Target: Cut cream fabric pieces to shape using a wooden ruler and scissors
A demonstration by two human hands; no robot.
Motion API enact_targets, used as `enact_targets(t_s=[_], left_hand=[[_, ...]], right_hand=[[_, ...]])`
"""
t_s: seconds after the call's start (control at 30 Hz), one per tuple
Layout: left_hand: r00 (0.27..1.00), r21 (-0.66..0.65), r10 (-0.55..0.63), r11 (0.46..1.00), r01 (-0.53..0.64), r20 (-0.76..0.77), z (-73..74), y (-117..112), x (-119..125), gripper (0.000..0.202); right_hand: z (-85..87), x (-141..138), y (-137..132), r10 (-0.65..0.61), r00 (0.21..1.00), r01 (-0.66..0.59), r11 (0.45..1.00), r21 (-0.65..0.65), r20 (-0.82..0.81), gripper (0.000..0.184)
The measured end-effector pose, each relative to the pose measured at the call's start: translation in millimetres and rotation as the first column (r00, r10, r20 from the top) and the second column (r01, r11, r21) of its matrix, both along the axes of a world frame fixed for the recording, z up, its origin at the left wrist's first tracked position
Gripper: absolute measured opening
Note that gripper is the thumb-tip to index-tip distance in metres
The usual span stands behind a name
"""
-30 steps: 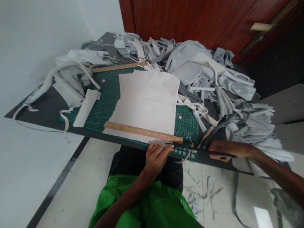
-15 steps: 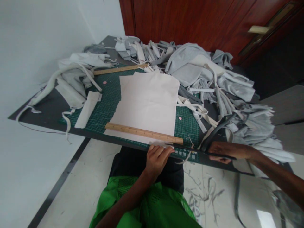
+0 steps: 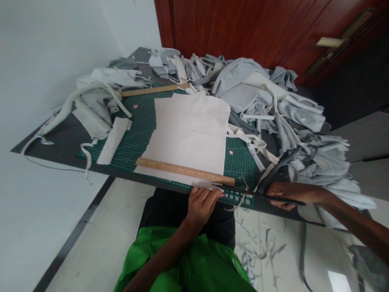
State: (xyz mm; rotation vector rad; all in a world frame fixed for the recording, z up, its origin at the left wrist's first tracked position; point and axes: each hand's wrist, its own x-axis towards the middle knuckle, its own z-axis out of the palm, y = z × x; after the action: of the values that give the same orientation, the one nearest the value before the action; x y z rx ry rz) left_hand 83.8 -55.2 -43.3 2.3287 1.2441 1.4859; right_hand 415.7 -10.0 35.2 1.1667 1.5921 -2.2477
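Note:
A sheet of off-white fabric [image 3: 191,134] lies on the green cutting mat [image 3: 241,162], with a wooden ruler [image 3: 185,171] across its near end. At the fabric's near right edge, my left hand [image 3: 203,202] pinches a narrow margin beyond the ruler. My right hand [image 3: 284,194] is closed around the handles of black scissors [image 3: 240,190]. Their blades point left along the ruler's near side and meet the fabric close to my left fingertips. How far the blades are apart is hard to make out.
Heaps of grey and white fabric scraps [image 3: 243,89] line the back and right of the dark table [image 3: 60,140]. More scraps [image 3: 94,107] lie left. A second ruler [image 3: 156,89] rests behind the sheet. Cut strips litter the floor [image 3: 121,227]. A red-brown door [image 3: 237,28] stands behind.
The scissors' handle end sits very slightly farther right. Both hands, the fabric and the ruler stay nearly where they were, and the view has shifted a touch.

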Motion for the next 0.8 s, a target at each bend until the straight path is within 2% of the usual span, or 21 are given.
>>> enact_targets(t_s=[0.27, 0.5, 0.8], left_hand=[[1.000, -0.039, -0.018, 0.999, 0.018, 0.005, 0.9, -2, 0, 0.012], [0.999, 0.000, -0.038, 0.999, 0.038, 0.037, 1.3, -1, 0, 0.010], [0.999, -0.034, -0.036, 0.999, 0.036, 0.017, 1.6, -3, -1, 0.012]], right_hand=[[0.3, -17, 4, 0.037, 0.997, -0.038, 0.999, 0.019, 0.066, 0.061], [-4.3, -26, 6, 0.069, 0.997, -0.070, 0.997, 0.036, 0.039, 0.062], [-3.3, -28, 5, 0.079, 0.996, -0.078, 0.997, -0.025, 0.033, 0.060]])
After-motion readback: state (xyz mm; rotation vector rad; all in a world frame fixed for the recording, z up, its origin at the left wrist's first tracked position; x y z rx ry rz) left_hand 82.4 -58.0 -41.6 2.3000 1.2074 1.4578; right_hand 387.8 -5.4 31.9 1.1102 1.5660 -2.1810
